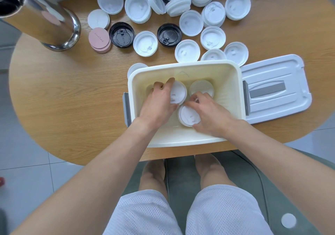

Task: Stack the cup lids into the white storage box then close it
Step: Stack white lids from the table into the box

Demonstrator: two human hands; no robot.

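Head cam: both hands are down inside the white storage box (233, 82), left hand (159, 102) gripping one white lid (178, 93), right hand (208, 115) pinching another lid (188, 115) near the box's front wall.

No legible text on anything.
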